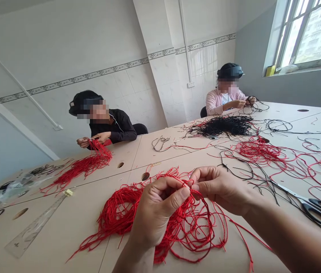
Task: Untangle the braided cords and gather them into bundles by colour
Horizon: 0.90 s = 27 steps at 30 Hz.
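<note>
My left hand (160, 204) pinches a red cord (210, 212) between thumb and forefinger. Close against it, my right hand (220, 187) grips the same cord with its fingertips, and the two hands almost touch. From between them the cord hangs down in a loop toward the table. Beneath and around both hands lies a large tangled heap of red cords (120, 208), some of them twisted or braided. The exact spot where the fingertips meet is partly covered by the fingers.
Scissors (305, 201) with black handles lie at right, beside loose black and red cords (263, 151). A black cord pile (223, 125) sits farther back. At left are a clear ruler (35, 223) and plastic bags (15, 187). Two people (106, 121) work across the table (72, 231).
</note>
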Tool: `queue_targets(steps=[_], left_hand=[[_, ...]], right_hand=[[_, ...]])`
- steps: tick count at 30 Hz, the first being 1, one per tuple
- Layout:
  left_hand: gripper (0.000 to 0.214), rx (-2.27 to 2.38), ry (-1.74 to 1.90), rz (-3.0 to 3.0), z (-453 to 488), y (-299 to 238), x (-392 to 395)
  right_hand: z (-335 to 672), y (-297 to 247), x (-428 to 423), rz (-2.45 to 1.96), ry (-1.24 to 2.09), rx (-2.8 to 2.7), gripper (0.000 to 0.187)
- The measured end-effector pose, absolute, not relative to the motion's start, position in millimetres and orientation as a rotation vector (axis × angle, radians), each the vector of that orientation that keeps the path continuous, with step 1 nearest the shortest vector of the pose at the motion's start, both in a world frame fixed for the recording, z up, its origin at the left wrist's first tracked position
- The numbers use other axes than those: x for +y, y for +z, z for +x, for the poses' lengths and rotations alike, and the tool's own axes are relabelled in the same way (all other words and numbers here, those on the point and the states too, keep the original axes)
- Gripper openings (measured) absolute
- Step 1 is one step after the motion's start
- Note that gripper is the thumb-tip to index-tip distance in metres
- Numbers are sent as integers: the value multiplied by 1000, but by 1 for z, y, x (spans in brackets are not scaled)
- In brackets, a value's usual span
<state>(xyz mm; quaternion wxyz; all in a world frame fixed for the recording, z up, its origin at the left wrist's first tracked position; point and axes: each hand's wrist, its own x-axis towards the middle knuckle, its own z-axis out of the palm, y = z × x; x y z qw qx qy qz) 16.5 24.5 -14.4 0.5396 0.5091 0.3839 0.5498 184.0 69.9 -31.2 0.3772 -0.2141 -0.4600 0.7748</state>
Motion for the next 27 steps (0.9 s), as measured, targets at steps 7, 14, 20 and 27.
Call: queue_targets(steps=[7, 14, 20, 27], left_hand=[[11, 1000, 1347, 1293, 13, -19, 24], [12, 1118, 1399, 1411, 13, -24, 25], [11, 1264, 1487, 1488, 16, -21, 26], [8, 1090, 1481, 1309, 24, -27, 32]], right_hand=[[184, -29, 64, -535, 2061, -1085, 28], [187, -27, 59, -456, 1985, -1135, 31], [191, -29, 55, -444, 1758, -1364, 26], [173, -37, 40, -585, 1149, -1600, 17]])
